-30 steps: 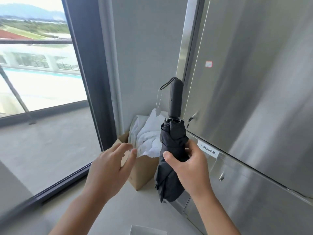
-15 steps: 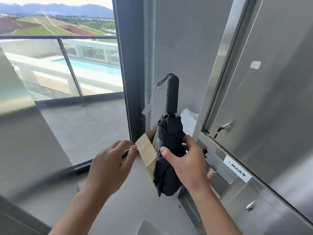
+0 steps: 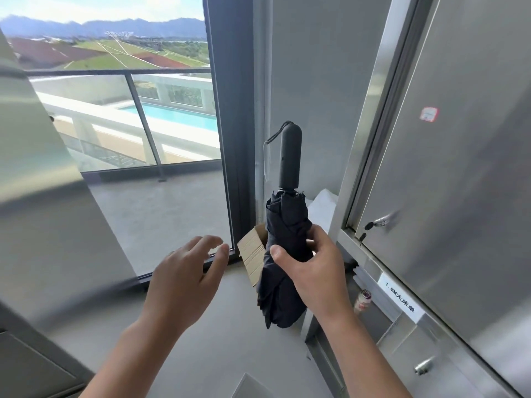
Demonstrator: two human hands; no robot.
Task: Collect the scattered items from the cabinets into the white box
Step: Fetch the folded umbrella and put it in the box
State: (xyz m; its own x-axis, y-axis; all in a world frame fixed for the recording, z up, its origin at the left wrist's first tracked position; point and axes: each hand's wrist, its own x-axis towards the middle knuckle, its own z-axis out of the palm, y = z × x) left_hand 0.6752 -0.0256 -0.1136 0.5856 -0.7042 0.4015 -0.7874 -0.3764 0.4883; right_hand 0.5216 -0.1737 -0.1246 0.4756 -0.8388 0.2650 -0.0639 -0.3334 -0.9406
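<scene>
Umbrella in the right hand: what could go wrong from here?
The right hand grips the folded umbrella by its loose canopy, handle up, so the fabric might slide or unfurl. Its lower end hangs close to the cardboard box flap and a small bottle in the cabinet; a swing could knock either.

Matt black cloth umbrella (image 3: 287, 239), brushed-metal cabinet door (image 3: 459, 182), cardboard box (image 3: 251, 255).

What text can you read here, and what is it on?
"1.8M大床单": white label on the cabinet rail.
Red-edged sticker on the cabinet door: too blurred to read.
Small bottle in the open compartment: print too small to read.
</scene>
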